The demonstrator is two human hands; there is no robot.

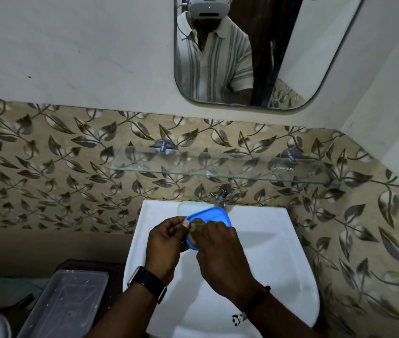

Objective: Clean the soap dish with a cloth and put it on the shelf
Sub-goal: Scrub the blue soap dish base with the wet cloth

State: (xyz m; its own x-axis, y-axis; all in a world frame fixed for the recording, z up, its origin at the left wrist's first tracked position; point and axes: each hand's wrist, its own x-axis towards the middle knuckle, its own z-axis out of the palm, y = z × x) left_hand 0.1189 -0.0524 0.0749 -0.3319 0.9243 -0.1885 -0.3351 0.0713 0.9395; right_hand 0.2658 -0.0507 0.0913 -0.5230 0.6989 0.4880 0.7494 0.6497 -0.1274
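A blue plastic soap dish (pixel 211 215) is held above the white sink (pixel 274 252), tilted, just in front of the tap. My left hand (pixel 166 242) grips its left edge, thumb on the rim. My right hand (pixel 220 252) presses a small brownish cloth (pixel 196 228) into the dish's inside; most of the cloth is hidden under my fingers. A glass shelf (pixel 218 164) is fixed to the leaf-patterned wall above the tap, with nothing visible on it.
A chrome tap (pixel 222 197) stands at the back of the sink. A mirror (pixel 254 57) hangs above the shelf. A clear plastic box (pixel 64 303) sits on a dark stand left of the sink. The side wall closes in at the right.
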